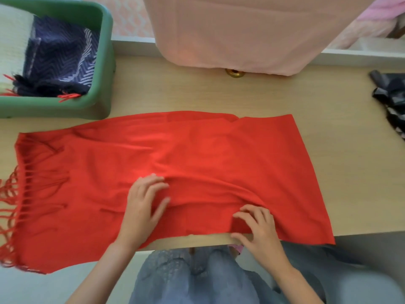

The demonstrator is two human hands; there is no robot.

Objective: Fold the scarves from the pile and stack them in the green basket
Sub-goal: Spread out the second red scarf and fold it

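Observation:
A red scarf [197, 150] lies spread across the wooden table [328, 102], its fringed end hanging off the near left edge. My left hand [144, 207] rests flat on the scarf's middle, fingers apart. My right hand [256, 229] presses on the scarf's near edge at the table's front, fingers bent, thumb on the table edge. The green basket [103, 69] stands at the far left. Inside it lie a folded dark blue patterned scarf [59, 62] and a pale one [13, 47].
A pink cloth [241, 34] hangs over something at the back centre, with a brass fitting [235, 73] below it. A dark black-and-white bundle [392, 99] sits at the right edge. My lap in blue fabric is below the table front.

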